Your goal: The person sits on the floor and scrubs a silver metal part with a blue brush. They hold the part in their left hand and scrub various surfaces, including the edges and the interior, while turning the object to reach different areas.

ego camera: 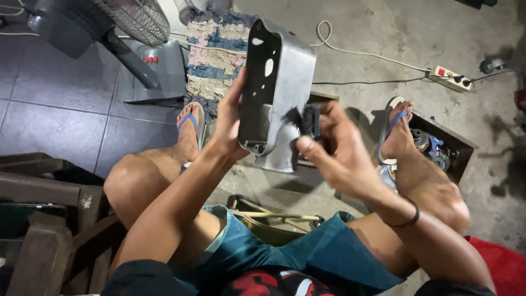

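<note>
While a wooden box (457,143) at 3 o'clock holds tools, left hand (229,118) grips grey metal cover (279,82), upright; right hand (337,148) pinches black brush (309,121) against it

fan (104,22): cut by top edge | right hand (342,156): motion-blurred

Your left hand (229,121) holds a metal cover (276,93), dull grey with a soft sheen and a black-painted inner face. Your right hand (334,151) presses a dark, rough-looking pad (308,121) to it. The floor (383,33) at upper right is rough, stained concrete; the rug (213,52) at top is shaggy cloth.
</note>
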